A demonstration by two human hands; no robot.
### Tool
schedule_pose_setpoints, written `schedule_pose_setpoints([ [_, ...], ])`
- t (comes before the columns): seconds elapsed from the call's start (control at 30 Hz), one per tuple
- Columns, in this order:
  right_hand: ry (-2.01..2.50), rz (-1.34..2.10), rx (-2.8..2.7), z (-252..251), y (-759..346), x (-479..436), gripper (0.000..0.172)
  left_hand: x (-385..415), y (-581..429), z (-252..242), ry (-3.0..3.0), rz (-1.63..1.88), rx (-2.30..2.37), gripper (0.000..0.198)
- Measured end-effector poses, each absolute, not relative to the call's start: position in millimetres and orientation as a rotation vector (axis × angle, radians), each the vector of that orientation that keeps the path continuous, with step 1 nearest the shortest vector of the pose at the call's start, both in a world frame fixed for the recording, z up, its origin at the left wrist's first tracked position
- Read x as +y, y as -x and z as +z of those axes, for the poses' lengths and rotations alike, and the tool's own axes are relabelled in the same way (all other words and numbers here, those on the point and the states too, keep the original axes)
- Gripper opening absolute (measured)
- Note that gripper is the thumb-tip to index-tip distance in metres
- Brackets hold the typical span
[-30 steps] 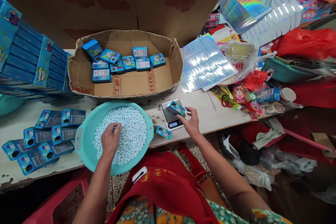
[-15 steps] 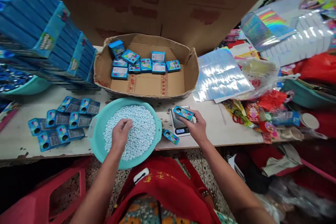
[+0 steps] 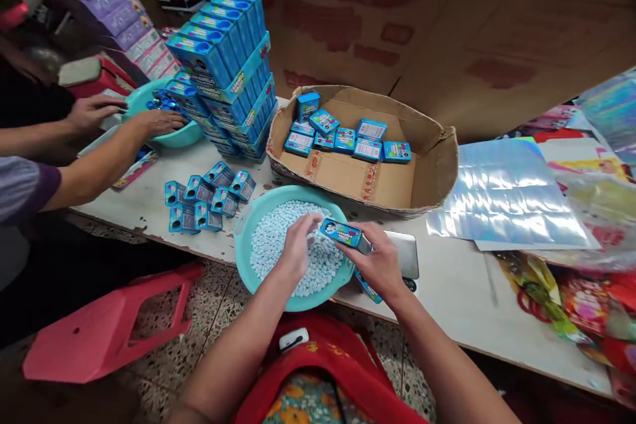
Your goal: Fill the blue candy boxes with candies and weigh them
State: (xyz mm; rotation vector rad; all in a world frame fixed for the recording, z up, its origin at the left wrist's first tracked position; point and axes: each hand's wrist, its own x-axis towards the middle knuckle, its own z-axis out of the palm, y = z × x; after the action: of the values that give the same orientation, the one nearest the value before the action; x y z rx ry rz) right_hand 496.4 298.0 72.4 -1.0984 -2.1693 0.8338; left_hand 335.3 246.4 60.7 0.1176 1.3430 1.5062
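My right hand (image 3: 380,258) grips a small blue candy box (image 3: 342,232) above the right side of a turquoise basin (image 3: 242,238). A round hole shows at the box's left end, with white pieces in it. Beside that hole, my left hand (image 3: 299,245) is closed on small white candies (image 3: 322,255), some blurred below its fingers. More loose candies (image 3: 271,228) fill the basin. A kitchen scale (image 3: 405,255) lies just behind my right hand, which partly covers it. Another blue box (image 3: 368,288) lies between basin and scale, partly hidden.
A cardboard tray (image 3: 422,179) holding several blue boxes stands behind the basin. Left are a group of boxes (image 3: 201,189) and a tall stack (image 3: 238,79). A co-worker's hands (image 3: 154,122) are at another basin (image 3: 186,136). Shiny sheets (image 3: 511,192) lie right.
My right hand has brought the box from the scale leftward over the basin. My left hand has risen from the candies to the box's hole. The view has turned left, showing a co-worker.
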Motion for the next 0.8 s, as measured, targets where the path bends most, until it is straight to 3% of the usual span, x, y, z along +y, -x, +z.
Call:
schedule_pose_setpoints([
  [0.13, 1.028, 0.975, -2.074, 72.2, -479.1, 287.2, 0.031, 224.5, -314.3, 82.7, -0.959, 1.365, 1.472, 0.053],
  [0.23, 0.971, 1.168, -2.005, 66.1, -468.9, 280.4, 0.048, 211.5, -297.0, 98.6, -1.333, 1.147, 1.53, 0.044],
  [0.33, 1.122, 1.131, -1.946, 55.3, -485.7, 281.0, 0.07, 191.9, -268.3, 105.4, -1.309, 1.109, 1.994, 0.037],
  [0.47, 1.425, 0.777, -1.955, 27.3, -550.2, 273.8, 0.074, 151.8, -209.4, 92.8, -1.103, 0.928, 2.677, 0.043],
  [0.63, 1.629, 0.671, -2.105, -18.3, -604.2, 236.7, 0.086, 134.8, -151.9, 14.1, -0.834, 0.535, 2.9, 0.053],
  [0.7, 1.698, 0.713, -2.103, -35.1, -605.3, 229.1, 0.076, 139.8, -150.6, -21.2, -0.797, 0.586, 2.886, 0.052],
  [0.8, 1.765, 0.803, -2.026, -44.5, -600.2, 226.0, 0.048, 141.8, -161.7, -46.1, -0.824, 0.705, 2.904, 0.054],
])
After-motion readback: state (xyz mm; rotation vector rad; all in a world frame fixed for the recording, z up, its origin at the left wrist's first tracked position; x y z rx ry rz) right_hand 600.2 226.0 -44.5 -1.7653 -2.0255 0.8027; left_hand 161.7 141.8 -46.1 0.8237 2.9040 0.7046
